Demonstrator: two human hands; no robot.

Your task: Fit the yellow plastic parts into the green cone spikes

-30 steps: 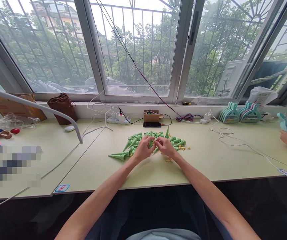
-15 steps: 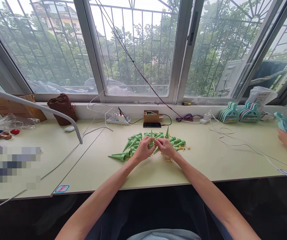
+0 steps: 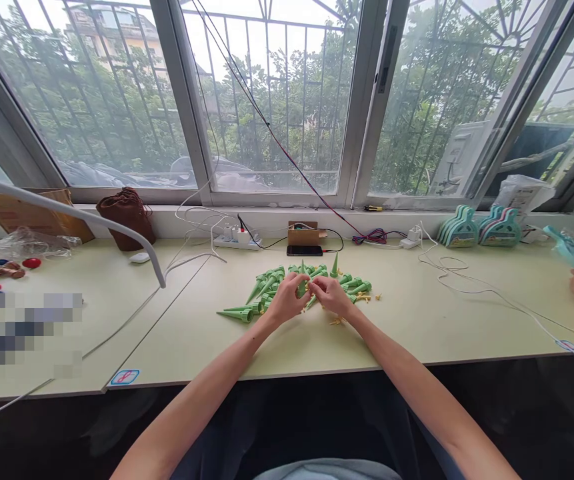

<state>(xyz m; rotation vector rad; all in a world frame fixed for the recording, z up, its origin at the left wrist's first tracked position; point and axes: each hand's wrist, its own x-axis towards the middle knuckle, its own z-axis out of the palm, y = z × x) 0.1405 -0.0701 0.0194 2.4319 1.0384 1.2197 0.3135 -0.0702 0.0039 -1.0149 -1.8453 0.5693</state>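
The left hand (image 3: 289,298) grasped one green spike (image 3: 301,289) at frame centre; whether the right hand (image 3: 331,294), beside it, gripped anything could not be told. One table (image 3: 447,320) bore over ten other spikes (image 3: 241,313), partly hidden by both hands. Upper-centre lay one box (image 3: 303,235), one phone (image 3: 304,251); right of centre, several yellow pieces (image 3: 377,296).

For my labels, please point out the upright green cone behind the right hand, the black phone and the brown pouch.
Upright green cone (image 3: 335,267): head view, on its tapered side.
Black phone (image 3: 304,251): head view, on its dark upper face.
Brown pouch (image 3: 123,211): head view, on its front.
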